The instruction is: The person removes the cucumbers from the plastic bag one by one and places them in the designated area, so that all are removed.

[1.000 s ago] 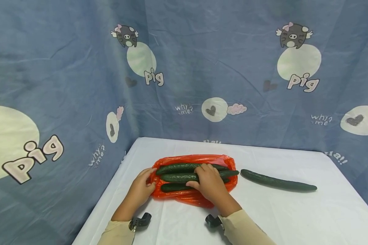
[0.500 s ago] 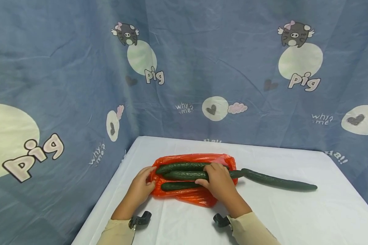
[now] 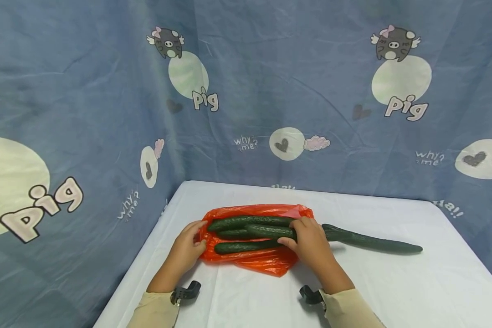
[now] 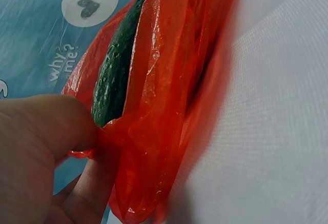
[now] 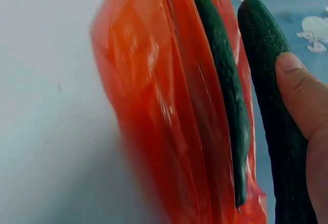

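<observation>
My left hand (image 3: pixel 187 246) pinches the left edge of a red plastic bag (image 3: pixel 266 265); the left wrist view shows the film (image 4: pixel 120 137) between thumb and fingers. My right hand (image 3: pixel 315 241) grips a dark green cucumber (image 3: pixel 266 231), its thumb along the side. In the right wrist view that cucumber (image 5: pixel 271 90) appears above the bag. Several cucumbers lie in the bag's opening: one at the back (image 3: pixel 242 222), one in front (image 3: pixel 242 247), another (image 3: pixel 231 234) partly covered by the held one. My right hand hides the held cucumber's right part.
Another cucumber (image 3: pixel 377 242) lies on the white-covered table (image 3: pixel 365 291), right of my right hand and outside the bag. A blue printed curtain (image 3: pixel 238 91) hangs behind the table and along its left side.
My right hand has moved right, drawing the gripped cucumber along over the others, so its left end now lies farther right. My left hand stays at the bag's left edge.
</observation>
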`<control>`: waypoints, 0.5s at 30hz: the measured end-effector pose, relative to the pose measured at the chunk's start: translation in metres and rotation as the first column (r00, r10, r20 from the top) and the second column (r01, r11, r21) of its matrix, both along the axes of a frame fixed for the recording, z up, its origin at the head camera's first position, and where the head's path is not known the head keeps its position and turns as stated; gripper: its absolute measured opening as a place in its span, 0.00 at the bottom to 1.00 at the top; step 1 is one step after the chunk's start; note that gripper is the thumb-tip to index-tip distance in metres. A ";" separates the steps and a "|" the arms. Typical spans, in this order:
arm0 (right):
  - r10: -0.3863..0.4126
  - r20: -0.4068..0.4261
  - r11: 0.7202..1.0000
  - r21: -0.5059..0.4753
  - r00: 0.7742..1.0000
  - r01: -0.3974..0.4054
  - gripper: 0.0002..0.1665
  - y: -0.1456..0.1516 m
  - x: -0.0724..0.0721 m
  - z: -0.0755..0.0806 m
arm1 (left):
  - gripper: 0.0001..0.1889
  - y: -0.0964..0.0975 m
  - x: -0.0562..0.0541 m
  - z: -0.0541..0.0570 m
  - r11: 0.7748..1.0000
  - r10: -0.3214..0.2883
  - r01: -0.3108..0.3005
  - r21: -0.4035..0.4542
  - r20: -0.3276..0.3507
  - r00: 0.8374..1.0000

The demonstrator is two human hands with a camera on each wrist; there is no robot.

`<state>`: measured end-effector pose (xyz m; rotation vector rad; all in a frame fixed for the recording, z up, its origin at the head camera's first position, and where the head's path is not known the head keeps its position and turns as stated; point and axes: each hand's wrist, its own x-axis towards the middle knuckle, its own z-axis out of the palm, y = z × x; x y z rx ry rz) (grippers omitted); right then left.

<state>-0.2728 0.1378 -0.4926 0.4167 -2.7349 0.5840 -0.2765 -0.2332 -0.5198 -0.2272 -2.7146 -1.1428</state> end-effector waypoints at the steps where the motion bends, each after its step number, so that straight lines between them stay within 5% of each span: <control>1: -0.002 0.003 1.000 0.003 1.000 0.002 0.34 0.002 0.000 0.000 | 0.30 0.000 0.000 0.000 1.000 0.003 -0.003 0.003 0.001 1.000; 15: -0.019 0.008 1.000 -0.008 1.000 0.019 0.32 0.034 0.005 -0.004 | 0.31 -0.002 -0.002 0.000 1.000 -0.002 0.002 0.000 -0.011 1.000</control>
